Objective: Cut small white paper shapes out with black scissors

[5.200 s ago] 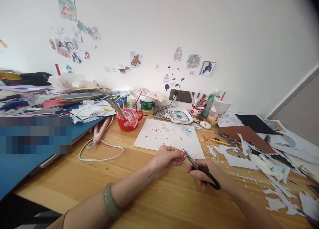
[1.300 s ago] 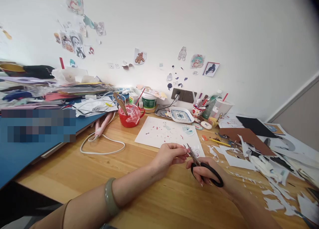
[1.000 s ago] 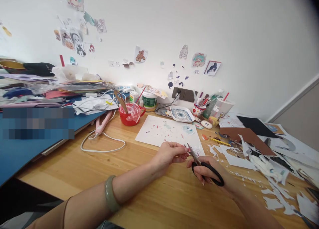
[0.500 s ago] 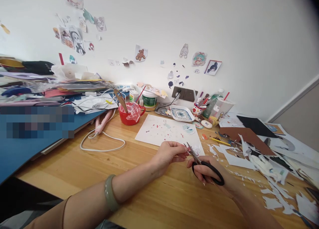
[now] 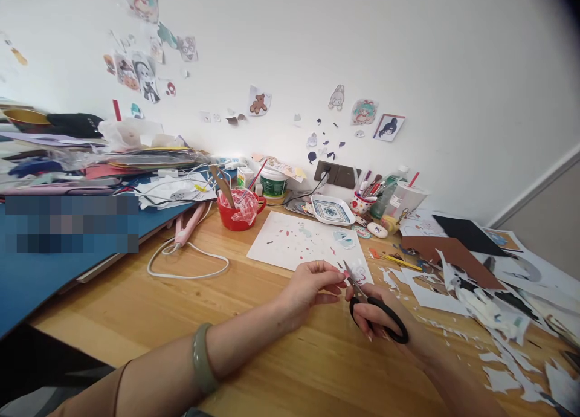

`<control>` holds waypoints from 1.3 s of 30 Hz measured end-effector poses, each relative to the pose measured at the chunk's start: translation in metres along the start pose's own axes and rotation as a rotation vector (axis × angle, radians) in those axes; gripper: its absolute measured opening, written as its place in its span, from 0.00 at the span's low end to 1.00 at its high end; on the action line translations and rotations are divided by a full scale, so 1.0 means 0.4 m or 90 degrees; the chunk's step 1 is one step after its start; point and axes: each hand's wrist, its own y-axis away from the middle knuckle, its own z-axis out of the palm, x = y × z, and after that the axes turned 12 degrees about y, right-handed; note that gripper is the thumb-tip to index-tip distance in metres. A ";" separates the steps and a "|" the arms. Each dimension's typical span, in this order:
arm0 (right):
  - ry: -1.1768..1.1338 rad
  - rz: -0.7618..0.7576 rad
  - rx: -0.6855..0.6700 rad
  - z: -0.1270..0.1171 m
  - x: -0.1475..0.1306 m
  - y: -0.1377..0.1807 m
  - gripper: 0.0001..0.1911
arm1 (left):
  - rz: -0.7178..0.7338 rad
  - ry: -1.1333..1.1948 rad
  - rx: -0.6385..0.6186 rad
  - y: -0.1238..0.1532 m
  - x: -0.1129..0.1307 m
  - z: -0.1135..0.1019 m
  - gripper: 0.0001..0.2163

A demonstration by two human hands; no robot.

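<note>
My right hand grips black-handled scissors, fingers through the loops, blades pointing up and away from me and slightly parted. Just left of the blades, my left hand pinches with thumb and forefinger. Whatever sits in that pinch is too small to name; a hint of red shows near the fingertips. Both hands hover above the wooden table at the near edge of a white paper sheet. Small coloured cut-outs lie scattered over the sheet, and a pale blue cut-out rests at its right side.
White paper scraps and a brown sheet cover the right side. Behind the sheet stand a red mug, a patterned dish and a pen cup. A pink corded appliance lies left, beside a blue board.
The view has shifted slightly, so everything appears a little lower and to the right. My hands keep nearly the same pose, the scissors still beside the left fingertips.
</note>
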 end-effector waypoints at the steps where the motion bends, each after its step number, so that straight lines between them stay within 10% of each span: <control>1: 0.001 0.001 -0.002 0.000 -0.001 0.000 0.11 | -0.001 0.002 -0.001 0.000 -0.001 -0.001 0.10; 39: 0.056 0.063 0.024 -0.004 -0.032 0.002 0.11 | -0.011 -0.005 -0.015 -0.001 0.000 -0.004 0.09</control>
